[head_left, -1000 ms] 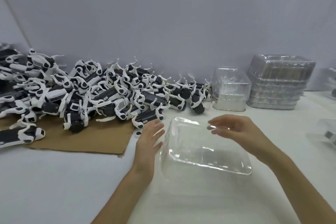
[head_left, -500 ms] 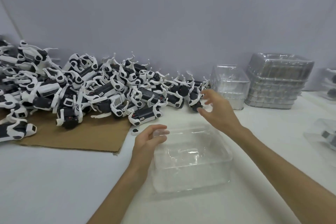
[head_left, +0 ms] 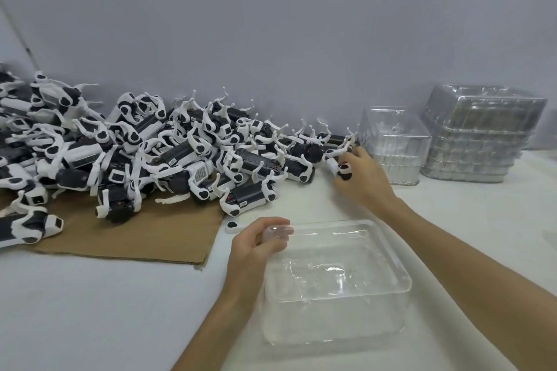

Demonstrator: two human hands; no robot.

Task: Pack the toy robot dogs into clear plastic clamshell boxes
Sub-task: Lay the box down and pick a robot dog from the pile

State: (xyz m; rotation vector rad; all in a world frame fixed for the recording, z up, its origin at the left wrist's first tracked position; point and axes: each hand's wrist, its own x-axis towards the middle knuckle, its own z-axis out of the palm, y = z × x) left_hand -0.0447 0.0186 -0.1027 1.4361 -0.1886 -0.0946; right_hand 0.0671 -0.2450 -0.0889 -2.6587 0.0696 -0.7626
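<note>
A clear plastic clamshell box [head_left: 334, 283] stands open side up on the white table in front of me. My left hand [head_left: 256, 247] pinches its near-left corner rim. My right hand [head_left: 360, 178] reaches to the right end of a big pile of black-and-white toy robot dogs [head_left: 150, 153] and its fingers curl round one dog [head_left: 339, 163] there. The box is empty.
The pile lies partly on a brown cardboard sheet [head_left: 144, 235] at the left. Two stacks of clear clamshell boxes [head_left: 394, 144] [head_left: 479, 135] stand at the back right against the grey wall. A small loose black-and-white part [head_left: 232, 225] lies near the cardboard's edge.
The box was turned over and set down open side up. My left hand took hold of its corner. My right hand left the box, reached back and closed on a dog at the pile's end.
</note>
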